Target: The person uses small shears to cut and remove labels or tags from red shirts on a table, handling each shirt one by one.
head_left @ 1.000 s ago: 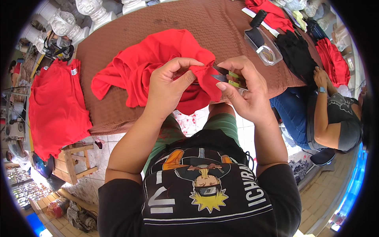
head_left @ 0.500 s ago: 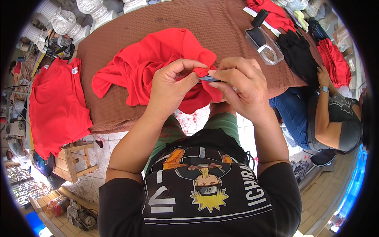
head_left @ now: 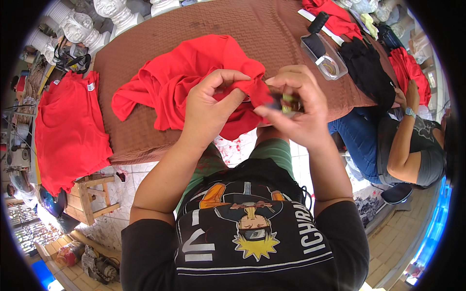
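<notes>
Red cloth fills the middle of the frame: a crumpled red garment (head_left: pixel 194 77) lies bunched on a brown quilted table cover (head_left: pixel 272 34), one sleeve-like flap trailing toward the left. Its near edge is lifted off the surface and drawn between both hands just above the centre. The left hand (head_left: pixel 211 104) is closed in a pinch, thumb and fingers gripping a fold of the red fabric. The right hand (head_left: pixel 293 109) is curled tight around a small tool (head_left: pixel 286 102) with a yellow-green part showing between the fingers; it looks like a thread snipper, though most of it is hidden. That hand also presses against the same fold, so the two hands nearly meet over the cloth.

The cover is a ribbed, woven brown, running from the upper left to the upper right of the frame. At upper right a clear plastic tray (head_left: pixel 324 56) sits on it, with a black garment (head_left: pixel 371 77) beside it and more red pieces (head_left: pixel 410 68) beyond. At the left edge a second red shirt (head_left: pixel 68 131) hangs flat over a stand, above a small wooden stool (head_left: pixel 90 199). White plaster busts (head_left: pixel 114 12) stand along the top left. On the right another person (head_left: pixel 403 140) in jeans and a grey top sits by the table. The floor below is pale patterned tile.
</notes>
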